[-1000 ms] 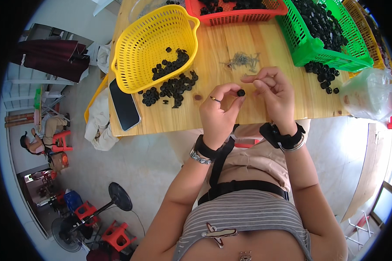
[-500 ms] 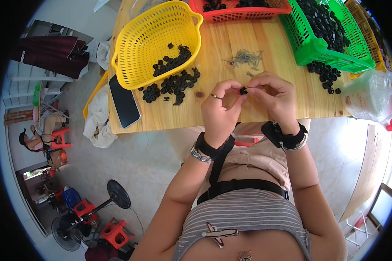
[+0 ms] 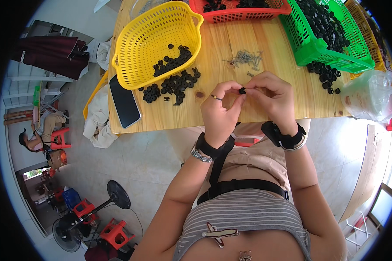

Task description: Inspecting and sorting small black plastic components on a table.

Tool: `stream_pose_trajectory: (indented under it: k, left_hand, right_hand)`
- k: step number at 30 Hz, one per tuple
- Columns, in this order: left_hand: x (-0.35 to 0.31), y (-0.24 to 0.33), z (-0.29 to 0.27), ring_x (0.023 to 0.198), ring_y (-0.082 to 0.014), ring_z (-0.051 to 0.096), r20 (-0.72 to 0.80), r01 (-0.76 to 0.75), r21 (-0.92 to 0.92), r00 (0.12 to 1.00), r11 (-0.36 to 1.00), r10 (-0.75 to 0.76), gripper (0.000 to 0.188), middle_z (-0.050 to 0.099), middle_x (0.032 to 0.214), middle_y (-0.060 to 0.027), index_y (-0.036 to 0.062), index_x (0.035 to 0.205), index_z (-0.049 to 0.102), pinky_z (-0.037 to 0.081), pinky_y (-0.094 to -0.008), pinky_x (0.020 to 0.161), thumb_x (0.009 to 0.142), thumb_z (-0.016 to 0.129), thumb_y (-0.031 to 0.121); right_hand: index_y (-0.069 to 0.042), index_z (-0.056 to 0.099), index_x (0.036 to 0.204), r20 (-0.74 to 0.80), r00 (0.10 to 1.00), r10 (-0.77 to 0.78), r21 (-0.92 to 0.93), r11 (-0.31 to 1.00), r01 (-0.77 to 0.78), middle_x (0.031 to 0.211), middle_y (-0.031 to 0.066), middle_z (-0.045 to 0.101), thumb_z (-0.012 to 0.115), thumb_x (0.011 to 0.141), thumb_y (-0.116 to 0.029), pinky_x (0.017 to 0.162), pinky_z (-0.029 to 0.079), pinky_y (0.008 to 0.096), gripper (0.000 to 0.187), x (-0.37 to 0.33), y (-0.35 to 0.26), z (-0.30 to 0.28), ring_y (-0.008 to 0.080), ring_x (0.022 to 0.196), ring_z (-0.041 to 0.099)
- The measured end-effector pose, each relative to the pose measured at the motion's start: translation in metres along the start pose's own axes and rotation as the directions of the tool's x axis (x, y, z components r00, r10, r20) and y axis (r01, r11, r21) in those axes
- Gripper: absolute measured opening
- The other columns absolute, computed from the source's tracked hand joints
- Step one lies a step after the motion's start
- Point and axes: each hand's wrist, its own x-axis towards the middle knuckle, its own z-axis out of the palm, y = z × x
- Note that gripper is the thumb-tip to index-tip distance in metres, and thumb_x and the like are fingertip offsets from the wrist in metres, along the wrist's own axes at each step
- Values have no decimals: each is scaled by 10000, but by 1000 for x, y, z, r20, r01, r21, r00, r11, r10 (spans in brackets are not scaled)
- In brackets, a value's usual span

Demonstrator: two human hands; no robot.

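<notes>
- The small black part [image 3: 242, 91] is between our hands, over the near side of the surface [image 3: 231, 39].
- Our left hand [image 3: 220, 106] pinches it; our right hand [image 3: 274, 98] brings fingertips against it, gripping what, we cannot tell.
- We would best keep the left pinch steady and the right straight.
- Metal pins [image 3: 247, 58] lie just beyond; the yellow basket [image 3: 152, 48] stands left.

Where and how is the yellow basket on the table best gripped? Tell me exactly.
Grip the yellow basket by the jutting handles on its left and right rim, probably best from above, one side each. They stand out from the wall, while loose black parts crowd the near side.
</notes>
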Motion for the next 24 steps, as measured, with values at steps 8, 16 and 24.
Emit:
stream_pose_trajectory:
  k: [8, 16, 24]
  left_hand:
    - [0, 3, 0, 780, -163, 635, -16, 22, -47, 1000, 999, -23, 250, 639, 827, -83, 19, 949, 566, 478, -253, 702, 731, 669, -47]
    - [1, 5, 0, 788, -144, 629, -5, 14, -80, 1000, 997, -14, 225, 634, 832, -70, 11, 948, 559, 472, -240, 719, 753, 648, -58]
    - [1, 2, -3, 788, -123, 621, 20, 21, -94, 1000, 995, -19, 198, 631, 835, -57, 5, 947, 562, 469, -233, 729, 772, 640, -45]
  right_hand:
    - [2, 689, 867, 49, 999, -13, -2, 1000, 13, 787, 82, 620, 632, 733, 42, 631, 447, 244, 151, 1, -1, -2, 155, 730, 586]
    - [44, 651, 995, 41, 997, 68, 107, 992, -72, 812, 80, 606, 537, 819, 40, 621, 427, 231, 210, -2, -6, -4, 110, 714, 545]
    - [14, 649, 947, -324, 928, -185, -372, 926, 55, 859, 86, 620, 557, 806, 47, 655, 454, 235, 171, -25, -5, -33, 142, 729, 581]
